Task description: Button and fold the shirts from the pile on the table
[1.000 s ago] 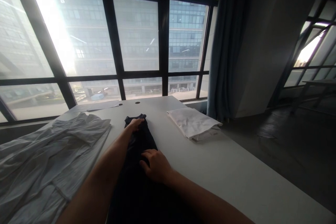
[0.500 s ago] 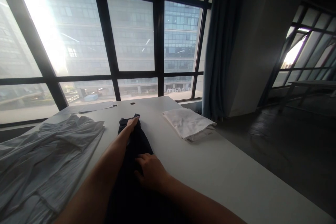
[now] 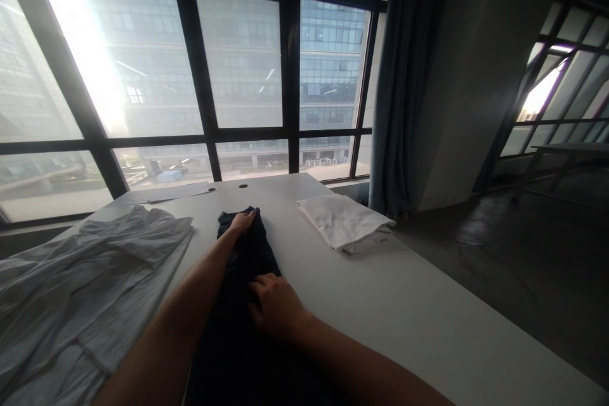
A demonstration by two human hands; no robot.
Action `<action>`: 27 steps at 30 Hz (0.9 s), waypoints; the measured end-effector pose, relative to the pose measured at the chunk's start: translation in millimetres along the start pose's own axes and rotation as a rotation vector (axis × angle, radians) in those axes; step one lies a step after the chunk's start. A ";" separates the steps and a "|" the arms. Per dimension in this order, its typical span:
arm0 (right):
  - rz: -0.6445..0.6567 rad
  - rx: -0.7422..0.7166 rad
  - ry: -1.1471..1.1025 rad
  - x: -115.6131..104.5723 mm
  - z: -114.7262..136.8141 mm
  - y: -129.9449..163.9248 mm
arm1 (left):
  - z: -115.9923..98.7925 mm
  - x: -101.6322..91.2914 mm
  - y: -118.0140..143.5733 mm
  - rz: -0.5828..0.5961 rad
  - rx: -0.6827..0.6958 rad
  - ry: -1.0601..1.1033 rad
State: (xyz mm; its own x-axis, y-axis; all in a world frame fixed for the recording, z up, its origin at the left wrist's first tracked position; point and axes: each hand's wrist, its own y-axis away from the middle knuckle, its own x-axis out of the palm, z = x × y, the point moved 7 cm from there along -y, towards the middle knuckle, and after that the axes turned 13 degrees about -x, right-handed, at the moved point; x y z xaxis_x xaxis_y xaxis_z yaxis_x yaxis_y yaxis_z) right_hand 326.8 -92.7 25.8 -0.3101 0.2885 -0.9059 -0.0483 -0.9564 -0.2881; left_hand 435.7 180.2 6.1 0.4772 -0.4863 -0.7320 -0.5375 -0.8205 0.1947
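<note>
Head view: dark garment [image 3: 247, 266] lies lengthwise mid-desk [image 3: 404, 311]. Left hand [image 3: 242, 223] pinches its far end, right hand [image 3: 276, 304] presses flat on the middle. Looks mid-fold; next move needs the far end brought back squarely.

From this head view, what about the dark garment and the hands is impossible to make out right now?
- Dark garment: its near end is cut off by the bottom edge, and backlight from the windows leaves it without detail, so its type is unclear.
- Left hand: it rests at the far end; whether the fingers pinch cloth is too small to tell.
- Right hand: it lies on the cloth, which hides the fingertips.
- White garment: cut off by the left edge.
</note>
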 end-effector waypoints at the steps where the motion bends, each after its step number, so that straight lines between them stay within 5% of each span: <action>1: -0.002 0.001 0.005 0.7 0.2 0.1 | -2.2 0.3 2.8 0.001 0.000 -0.030; 11: 0.035 0.122 0.164 -12.2 2.2 2.2 | -8.5 -7.9 26.6 -0.092 0.099 -0.224; 14: 0.168 0.151 0.149 -8.5 1.5 4.6 | -2.7 -8.8 47.9 -0.126 0.195 -0.242; 18: 0.182 0.188 0.104 -10.9 -5.9 4.6 | 3.3 -5.9 89.5 -0.130 0.382 -0.482; 23: 0.120 0.317 0.053 -24.4 -32.1 1.9 | 14.2 -18.2 131.8 -0.139 0.626 -0.724; 27: 0.077 0.511 0.051 -48.1 -69.9 12.4 | 31.1 -49.8 134.6 -0.179 0.691 -0.740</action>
State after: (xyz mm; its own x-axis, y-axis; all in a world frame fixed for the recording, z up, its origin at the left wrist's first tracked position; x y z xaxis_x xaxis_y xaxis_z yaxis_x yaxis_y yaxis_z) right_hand 407.5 -115.3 44.1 -0.2849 0.2066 -0.9360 -0.4884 -0.8715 -0.0437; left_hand 317.9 103.3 48.4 0.1670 0.1255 -0.9779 -0.8949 -0.3970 -0.2038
